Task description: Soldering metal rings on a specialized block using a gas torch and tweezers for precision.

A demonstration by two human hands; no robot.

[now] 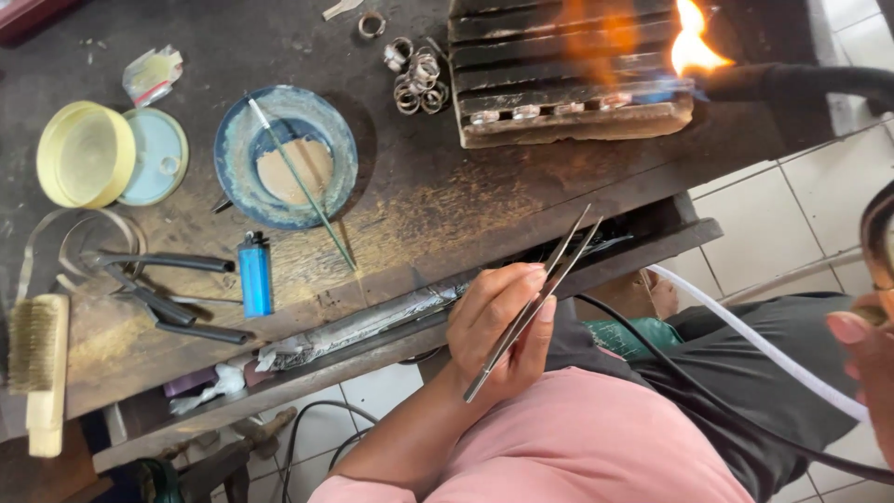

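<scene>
Pink cloth over the lap sat closest to my view, and just above it the left hand [498,321] had its fingers [521,279] clenched on long steel tweezers [535,303], tips raised toward the worktop [419,200] and parted a little, held clear of the heat as I judged it. At the right edge I saw only part of the right hand [861,359], near a white hose [745,326] and a black hose [708,391]; whether it gripped anything I could not tell. A dark torch nozzle [792,84] threw a flame [694,42] across the charred block [573,70], where a row of small metal pieces [549,107] lay along the front ledge, set there, I supposed, so the block took the fire and not the wood.

Loose rings [414,74] lay heaped just left of the block. A blue dish [284,154] held tan paste, with a thin brush [298,177] laid across it. Farther left stood a round yellow lid [84,154] touching a pale blue tin [158,154], and above them a small crumpled clear packet [154,73] with a red and yellow patch. A blue lighter [254,273] lay beside black-handled pliers [154,289], and a wire brush [37,368] rested at the left edge.
</scene>
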